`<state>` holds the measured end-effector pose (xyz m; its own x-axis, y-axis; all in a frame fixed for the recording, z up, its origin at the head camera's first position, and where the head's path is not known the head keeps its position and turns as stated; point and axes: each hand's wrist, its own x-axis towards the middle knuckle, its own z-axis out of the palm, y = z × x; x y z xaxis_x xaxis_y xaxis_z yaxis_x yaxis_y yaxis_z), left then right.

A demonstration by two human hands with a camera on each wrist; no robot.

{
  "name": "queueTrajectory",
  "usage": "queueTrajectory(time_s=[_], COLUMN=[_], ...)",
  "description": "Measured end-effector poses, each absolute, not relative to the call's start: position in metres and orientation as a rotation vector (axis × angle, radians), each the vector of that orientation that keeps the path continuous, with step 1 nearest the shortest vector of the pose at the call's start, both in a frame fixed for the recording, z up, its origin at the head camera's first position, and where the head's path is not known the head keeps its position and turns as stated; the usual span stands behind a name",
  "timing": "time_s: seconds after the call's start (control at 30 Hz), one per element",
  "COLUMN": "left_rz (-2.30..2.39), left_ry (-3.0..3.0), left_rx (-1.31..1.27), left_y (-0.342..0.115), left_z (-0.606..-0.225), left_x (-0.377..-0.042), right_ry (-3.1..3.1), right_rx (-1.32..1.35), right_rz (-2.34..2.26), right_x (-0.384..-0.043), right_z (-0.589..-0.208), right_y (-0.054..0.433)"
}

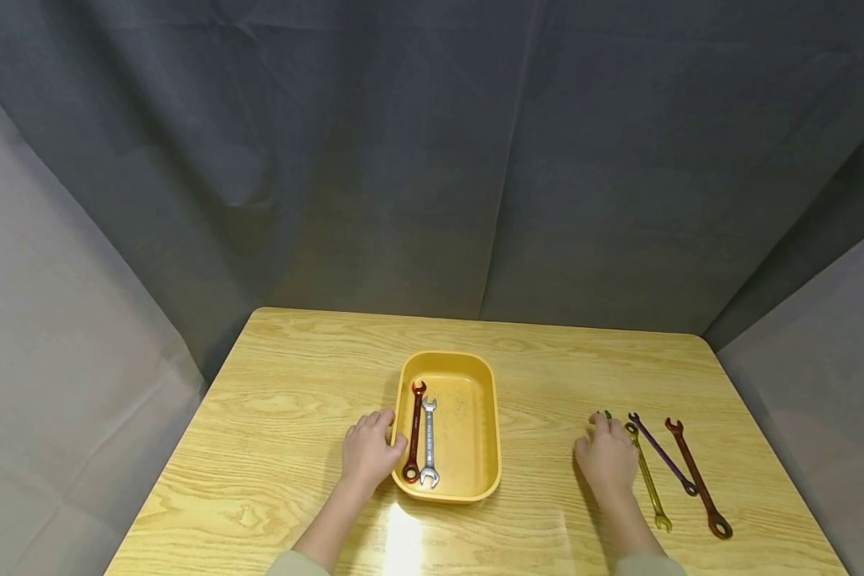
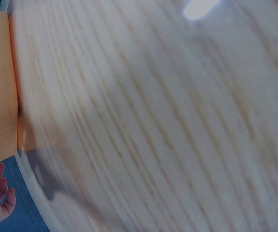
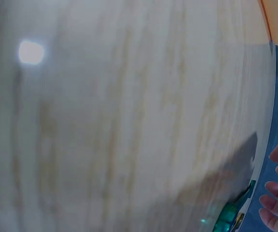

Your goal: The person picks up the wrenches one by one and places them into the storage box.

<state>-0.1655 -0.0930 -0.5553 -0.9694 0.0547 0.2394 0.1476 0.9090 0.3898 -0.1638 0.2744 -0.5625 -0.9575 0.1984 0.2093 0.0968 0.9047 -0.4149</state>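
Note:
My left hand (image 1: 369, 450) is at the left side of a yellow plastic tray (image 1: 497, 432), gripping its rim with the thumb over the edge. Inside the tray lie a red wrench (image 1: 414, 432) and a silver wrench (image 1: 429, 440), side by side along the left wall. Above the table at the right, my right hand (image 1: 608, 458) hovers with loosely bent fingers over a green wrench (image 3: 226, 217), mostly hidden beneath it in the head view. Close to that hand's right lies a gold wrench (image 1: 646, 478).
Farther right on the wooden table (image 1: 288, 376) lie a purple wrench (image 1: 662, 454) and a larger dark red wrench (image 1: 698, 480). A grey curtain (image 1: 403, 200) hangs behind the table's back edge, with paler cloth on both sides.

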Motion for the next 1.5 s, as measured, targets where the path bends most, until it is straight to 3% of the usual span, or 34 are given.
queueTrajectory(time_s=[1.5], left_rz=[-0.619], left_ry=[-2.852], left_rx=[-0.149], left_y=[-0.092], left_z=[-0.556], left_x=[-0.165], right_ry=[-2.988], right_rx=[-0.441], right_rz=[0.811], right_x=[-0.158], right_z=[-0.568], right_y=[0.298])
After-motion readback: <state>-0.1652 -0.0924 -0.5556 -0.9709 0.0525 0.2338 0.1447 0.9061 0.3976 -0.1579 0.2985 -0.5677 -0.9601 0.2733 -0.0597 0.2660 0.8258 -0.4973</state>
